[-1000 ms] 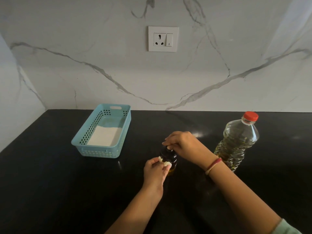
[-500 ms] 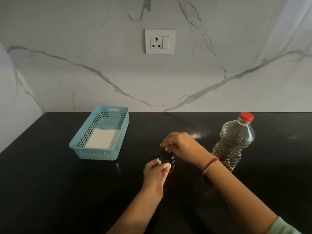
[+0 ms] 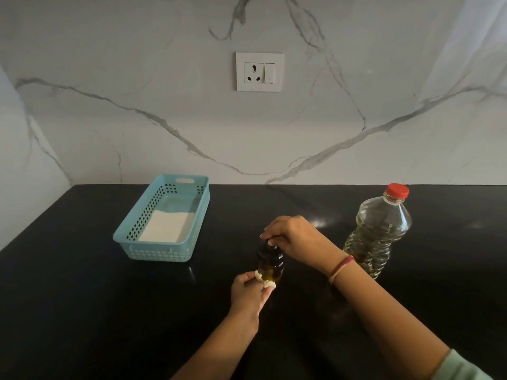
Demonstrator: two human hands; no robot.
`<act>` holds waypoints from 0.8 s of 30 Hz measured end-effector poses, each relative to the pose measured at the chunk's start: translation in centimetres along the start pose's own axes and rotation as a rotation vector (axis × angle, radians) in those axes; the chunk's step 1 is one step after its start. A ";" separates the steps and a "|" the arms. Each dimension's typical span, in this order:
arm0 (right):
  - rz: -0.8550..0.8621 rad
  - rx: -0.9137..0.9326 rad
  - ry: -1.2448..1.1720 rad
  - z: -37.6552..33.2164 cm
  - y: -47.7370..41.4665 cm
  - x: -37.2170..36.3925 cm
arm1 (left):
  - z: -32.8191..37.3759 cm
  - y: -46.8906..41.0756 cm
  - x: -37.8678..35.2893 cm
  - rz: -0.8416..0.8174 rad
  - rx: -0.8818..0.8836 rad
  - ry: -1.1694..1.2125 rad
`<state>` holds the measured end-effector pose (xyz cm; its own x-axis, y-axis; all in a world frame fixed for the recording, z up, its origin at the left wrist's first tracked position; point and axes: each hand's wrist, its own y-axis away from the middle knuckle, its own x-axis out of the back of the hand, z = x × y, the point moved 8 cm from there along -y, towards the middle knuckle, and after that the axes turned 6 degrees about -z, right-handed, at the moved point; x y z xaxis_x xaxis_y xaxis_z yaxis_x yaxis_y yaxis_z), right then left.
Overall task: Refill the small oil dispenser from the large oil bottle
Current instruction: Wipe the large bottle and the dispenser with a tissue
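1. The small oil dispenser (image 3: 270,263) stands upright near the middle of the bench (image 3: 82,311), somewhat toward its front edge. A little oil shows low in its dark body.
2. The right hand (image 3: 293,237) comes down on it from above, fingers curled round the dark cap (image 3: 268,242). The left hand (image 3: 248,293) pinches the lower part of the body from the front-left, steadying it.
3. Against a second ago, very little has moved. Both hands keep the same holds, the dispenser has not shifted on the bench, and the cap is still seated. Only the right fingers look slightly re-set round it.
4. My reading: the opening twist is under way but not finished, so the refill itself has not begun.
5. The large oil bottle (image 3: 381,231) stands upright toward the right of the bench, just behind the right wrist, its red cap (image 3: 397,191) still on and no hand on it. It will also need opening before any pouring.
6. A blue basket (image 3: 162,256) holding a white sheet (image 3: 167,226) sits toward the back-left corner, well apart.
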<state>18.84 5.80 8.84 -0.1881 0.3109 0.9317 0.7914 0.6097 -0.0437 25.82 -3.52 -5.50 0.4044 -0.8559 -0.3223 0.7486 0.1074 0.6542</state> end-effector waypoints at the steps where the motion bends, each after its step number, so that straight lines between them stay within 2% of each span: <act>1: 0.007 -0.007 -0.003 0.1 0.1 0.0 | 0.0 0.3 0.1 -0.013 -0.004 0.004; 5: 0.040 -0.061 -0.133 0.5 1.1 -0.2 | 0.2 1.8 0.8 -0.056 -0.012 0.000; 9: 0.204 -0.065 -0.130 -0.4 3.2 0.7 | 0.3 2.6 2.0 -0.089 -0.011 0.007; 11: 0.258 -0.006 -0.148 -1.9 5.0 0.5 | 0.6 3.0 2.4 -0.115 -0.026 0.035; 15: 0.052 0.101 -0.175 -4.2 7.3 -4.5 | 1.0 4.0 2.0 -0.211 -0.039 0.030; 20: 0.119 -0.024 -0.382 -1.8 8.2 -6.3 | 0.1 5.0 0.6 -0.277 0.038 -0.140; 22: 0.184 -0.084 -0.432 -0.3 8.7 -6.1 | 0.8 4.9 0.5 -0.247 -0.076 -0.379; 24: 0.242 -0.141 -0.428 1.0 9.1 -5.8 | 3.5 4.7 0.5 -0.161 -0.369 -0.600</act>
<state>26.60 10.26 2.70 -0.1875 0.7197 0.6685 0.9071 0.3880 -0.1633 27.73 -5.21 -0.18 -0.0049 -0.9944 0.1057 0.9462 0.0295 0.3221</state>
